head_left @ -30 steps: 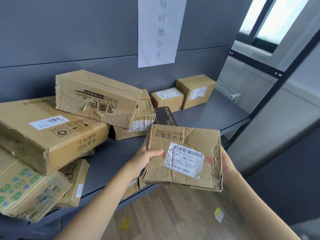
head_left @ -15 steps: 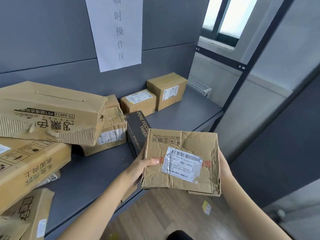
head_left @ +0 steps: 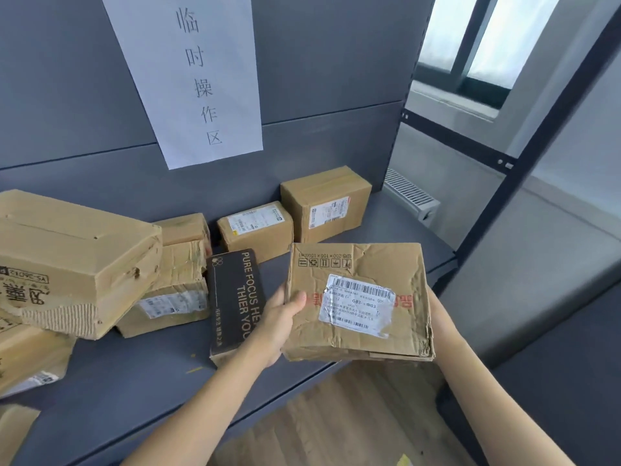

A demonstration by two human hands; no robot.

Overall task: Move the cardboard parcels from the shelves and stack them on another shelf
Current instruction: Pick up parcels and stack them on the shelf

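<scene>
Crumpled parcel (head_left: 359,302) gripped btwn left hand (head_left: 280,319) & right hand (head_left: 437,309), over shelf (head_left: 141,381) front edge. Looks light, soft, dented; likely flexes. Hold opposite side edges w/ fingers underneath.

Parcels lying along a shelf (head_left: 141,391), one parcel being held over its front edge.

A held parcel (head_left: 358,302) is sitting between the left hand (head_left: 280,326), at its nine o'clock, and the right hand (head_left: 437,309), at its three o'clock. A flat box (head_left: 235,301) is lying at the held parcel's nine o'clock, behind the left hand. Two small parcels (head_left: 257,228) (head_left: 327,203) are standing side by side at twelve o'clock against the back panel (head_left: 336,79). A large carton (head_left: 72,264) is resting on other parcels at nine o'clock, with a paper sign (head_left: 195,75) hanging on the panel above.
</scene>
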